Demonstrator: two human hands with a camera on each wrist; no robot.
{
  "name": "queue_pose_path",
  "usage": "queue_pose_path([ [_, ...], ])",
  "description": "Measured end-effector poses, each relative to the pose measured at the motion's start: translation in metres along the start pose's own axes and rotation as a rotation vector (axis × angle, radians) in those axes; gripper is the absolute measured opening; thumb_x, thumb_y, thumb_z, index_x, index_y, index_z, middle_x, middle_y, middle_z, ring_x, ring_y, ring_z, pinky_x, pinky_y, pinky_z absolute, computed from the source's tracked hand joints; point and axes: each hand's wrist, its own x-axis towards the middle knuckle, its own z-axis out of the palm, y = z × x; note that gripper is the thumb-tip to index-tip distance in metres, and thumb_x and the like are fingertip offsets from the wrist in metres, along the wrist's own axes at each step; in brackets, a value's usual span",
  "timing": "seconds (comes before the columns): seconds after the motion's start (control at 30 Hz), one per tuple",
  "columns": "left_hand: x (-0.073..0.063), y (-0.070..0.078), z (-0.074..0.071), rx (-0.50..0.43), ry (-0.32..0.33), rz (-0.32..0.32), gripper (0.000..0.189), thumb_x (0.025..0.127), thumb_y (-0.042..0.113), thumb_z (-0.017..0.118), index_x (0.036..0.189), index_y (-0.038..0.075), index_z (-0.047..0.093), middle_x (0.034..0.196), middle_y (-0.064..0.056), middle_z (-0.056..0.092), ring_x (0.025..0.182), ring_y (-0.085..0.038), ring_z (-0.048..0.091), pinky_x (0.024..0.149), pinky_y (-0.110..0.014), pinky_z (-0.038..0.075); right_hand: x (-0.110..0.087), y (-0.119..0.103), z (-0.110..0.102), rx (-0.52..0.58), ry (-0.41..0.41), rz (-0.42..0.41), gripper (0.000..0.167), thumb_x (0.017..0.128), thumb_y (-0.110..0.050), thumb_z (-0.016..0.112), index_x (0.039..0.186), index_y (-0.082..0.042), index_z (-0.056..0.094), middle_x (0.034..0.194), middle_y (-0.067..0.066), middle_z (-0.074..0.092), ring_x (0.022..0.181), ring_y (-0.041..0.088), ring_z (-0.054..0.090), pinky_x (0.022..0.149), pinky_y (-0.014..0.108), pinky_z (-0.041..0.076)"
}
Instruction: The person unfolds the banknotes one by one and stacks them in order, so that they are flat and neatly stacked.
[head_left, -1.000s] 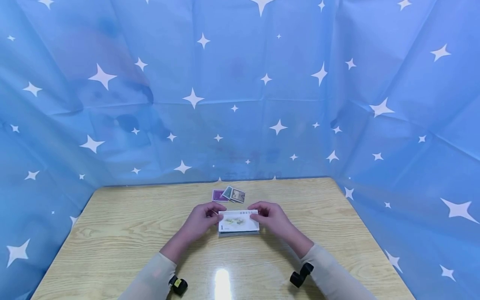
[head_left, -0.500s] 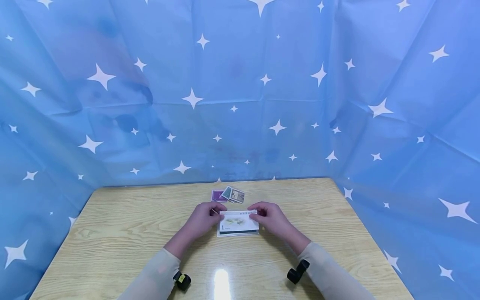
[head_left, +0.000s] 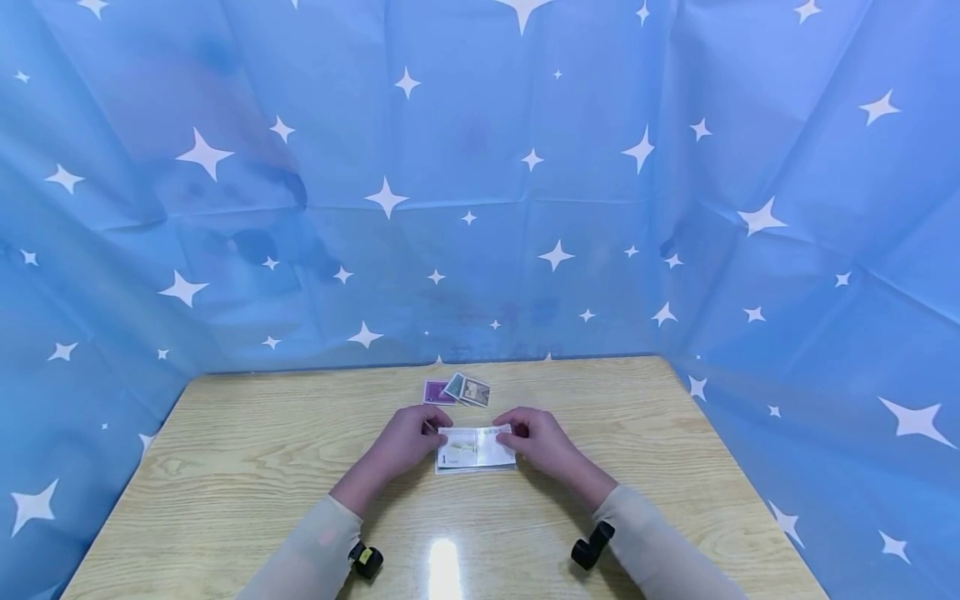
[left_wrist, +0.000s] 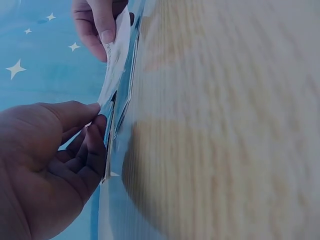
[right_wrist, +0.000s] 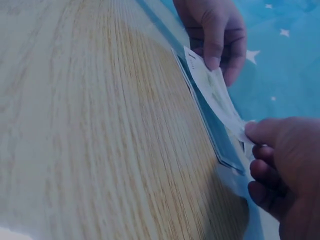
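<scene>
I have one white slip (head_left: 471,450) pinched between two hands, in the lower middle of the head view. My left hand (head_left: 405,435) grips its left end and my right hand (head_left: 540,435) grips its right end, each with the thumb on top. A printed "1" shows near its lower left corner, and in the right wrist view the slip bows along its length.

Under it, flat on the wooden table (head_left: 225,500), lies a dark teal piece with a pale rim (right_wrist: 217,137), in the middle right of that view. It looks like a sleeve or thin holder, but I can't tell what is in it. Several edges show together in the left wrist view; I can't count the layers.

Just beyond my fingers in the head view I count at least three small cards: one purple card (head_left: 437,392) on the left, then a teal card (head_left: 454,385) and a grey-brown card (head_left: 476,391) overlapping beside it. Each of my two pale sleeves (head_left: 311,542) carries a black camera (head_left: 367,562). Behind everything hangs one blue backdrop (head_left: 465,125) with white stars.
</scene>
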Motion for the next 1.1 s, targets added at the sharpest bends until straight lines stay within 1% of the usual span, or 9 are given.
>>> queue_pose_path([
  [0.13,0.0011,-0.0005,0.0009,0.047,-0.013,0.004,0.017,0.098,0.001,0.080,0.112,0.010,0.080,0.107,0.000,0.076,0.094,-0.013,0.068,0.085,-0.038,0.061,0.0013,0.0038,0.0023,-0.048,0.003,-0.011,0.019,0.103,-0.009,0.080,0.121,-0.012,0.082,0.087,-0.005,0.065,0.075,0.013,0.058,0.068,0.029,0.052],
  [0.43,-0.0005,0.0033,0.0009,0.099,-0.042,0.001,0.016,0.098,0.001,0.081,0.112,0.007,0.080,0.103,-0.001,0.074,0.092,-0.014,0.066,0.084,-0.039,0.060,0.0005,0.0013,0.0050,-0.126,-0.007,-0.019,0.018,0.103,-0.010,0.080,0.120,-0.014,0.083,0.092,-0.007,0.065,0.081,0.012,0.059,0.072,0.030,0.052],
  [0.6,0.0006,0.0028,0.0024,0.136,-0.044,0.009,0.015,0.097,0.001,0.081,0.111,0.007,0.079,0.100,-0.001,0.072,0.090,-0.014,0.065,0.082,-0.038,0.059,0.0014,0.0006,0.0069,-0.184,-0.009,-0.037,0.018,0.103,-0.010,0.079,0.121,-0.013,0.083,0.093,-0.009,0.065,0.082,0.010,0.058,0.073,0.029,0.052],
  [0.8,0.0012,0.0024,0.0037,0.179,-0.032,0.029,0.012,0.096,0.000,0.082,0.106,0.007,0.080,0.098,-0.001,0.069,0.088,-0.014,0.062,0.081,-0.037,0.058,0.0024,-0.0006,0.0092,-0.276,-0.010,-0.057,0.018,0.103,-0.011,0.079,0.121,-0.013,0.082,0.093,-0.008,0.060,0.080,0.009,0.055,0.070,0.029,0.049],
  [0.87,0.0008,0.0027,0.0041,0.192,-0.030,0.028,0.012,0.095,0.000,0.083,0.105,0.007,0.080,0.098,-0.001,0.066,0.088,-0.014,0.061,0.081,-0.037,0.058,0.0023,-0.0013,0.0090,-0.282,-0.008,-0.054,0.018,0.103,-0.012,0.079,0.121,-0.013,0.082,0.094,-0.007,0.060,0.080,0.009,0.054,0.070,0.029,0.049],
  [0.97,0.0002,0.0029,0.0045,0.200,-0.031,0.009,0.012,0.096,0.003,0.083,0.107,0.007,0.080,0.100,0.000,0.064,0.089,-0.014,0.060,0.082,-0.036,0.057,0.0023,-0.0011,0.0091,-0.283,-0.005,-0.051,0.017,0.104,-0.012,0.079,0.121,-0.013,0.082,0.097,-0.005,0.059,0.081,0.010,0.053,0.071,0.029,0.049],
  [1.1,0.0001,0.0040,0.0041,0.213,-0.032,-0.008,0.013,0.097,0.004,0.083,0.109,0.008,0.080,0.102,-0.001,0.064,0.090,-0.015,0.060,0.084,-0.038,0.057,0.0023,-0.0002,0.0098,-0.276,0.002,-0.054,0.016,0.103,-0.012,0.080,0.119,-0.013,0.082,0.101,-0.004,0.058,0.081,0.011,0.052,0.071,0.030,0.049],
])
